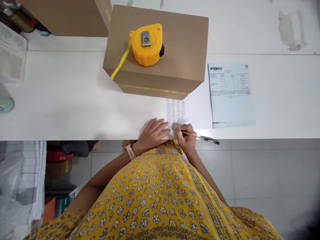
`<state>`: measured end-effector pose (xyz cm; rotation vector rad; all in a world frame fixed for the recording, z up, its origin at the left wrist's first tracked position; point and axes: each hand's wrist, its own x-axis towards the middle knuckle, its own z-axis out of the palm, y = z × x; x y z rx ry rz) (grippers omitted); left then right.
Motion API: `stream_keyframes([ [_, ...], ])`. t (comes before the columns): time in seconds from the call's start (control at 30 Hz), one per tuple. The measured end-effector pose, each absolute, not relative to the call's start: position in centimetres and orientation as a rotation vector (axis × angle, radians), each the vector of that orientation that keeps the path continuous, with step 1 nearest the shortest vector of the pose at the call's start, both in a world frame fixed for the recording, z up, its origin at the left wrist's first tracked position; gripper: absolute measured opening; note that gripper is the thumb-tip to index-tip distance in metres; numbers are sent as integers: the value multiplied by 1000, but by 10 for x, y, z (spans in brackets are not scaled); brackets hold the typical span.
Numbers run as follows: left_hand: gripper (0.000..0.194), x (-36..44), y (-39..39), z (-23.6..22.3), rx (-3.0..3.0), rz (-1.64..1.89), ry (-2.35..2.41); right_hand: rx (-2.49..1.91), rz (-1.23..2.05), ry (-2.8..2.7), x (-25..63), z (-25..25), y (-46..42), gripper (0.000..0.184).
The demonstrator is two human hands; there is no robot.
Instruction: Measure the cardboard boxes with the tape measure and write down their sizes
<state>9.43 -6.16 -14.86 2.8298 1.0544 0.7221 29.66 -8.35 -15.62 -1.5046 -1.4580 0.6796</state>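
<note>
At the front edge of the white table, my right hand [186, 137] pinches a pen [203, 137] with a clear barrel and dark cap end. Its tip meets a sheet of paper [176, 110] filled with columns of small handwriting. My left hand [153, 133] lies flat with fingers stretched, its fingertips at the sheet's left side; a pale pink band circles that wrist. The far part of the sheet runs under or behind a brown cardboard box [185, 43]. A yellow tape measure [146, 46] with a yellow strap rests on top of the box.
Right of the sheet lies a printed light-blue document [232, 103] marked PONY. Another cardboard box [75, 16] stands at the back left. A white carton [11, 53] and a green round object [6, 104] sit at the table's left end. Boxes are stored below the table [62, 103] at left.
</note>
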Motion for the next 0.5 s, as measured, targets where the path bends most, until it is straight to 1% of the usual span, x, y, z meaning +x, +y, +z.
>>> stream_keyframes([
  [0.5, 46, 94, -62, -150, 2800, 734, 1049, -1493, 716, -1405, 295, -155, -83, 22],
])
